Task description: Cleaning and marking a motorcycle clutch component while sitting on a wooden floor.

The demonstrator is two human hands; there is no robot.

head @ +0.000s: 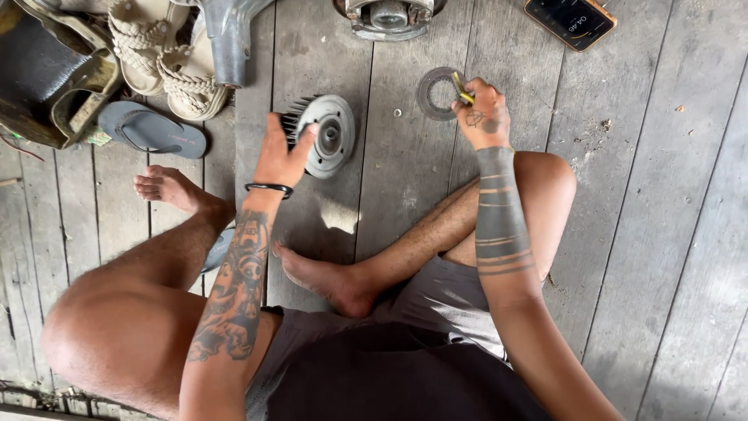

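Finned part: a round grey metal engine piece with cooling fins lies on the plank floor, just ahead of the person's crossed legs.
Left hand: the left hand rests on the near-left edge of the finned part, fingers spread loosely, thumb touching its face; a black band circles the wrist.
Right hand: the right hand, to the right of the finned part, is closed around a small yellow-handled tool.
Gasket: a flat grey ring gasket lies on the floor right of the finned part, just under the tool's tip.
Phone: a dark phone in an orange case lies far right of the finned part, screen lit.
Footwear: woven tan sandals and a grey flip-flop sit left of the finned part.
Metal housings: a grey casting and a round metal unit lie beyond the finned part.
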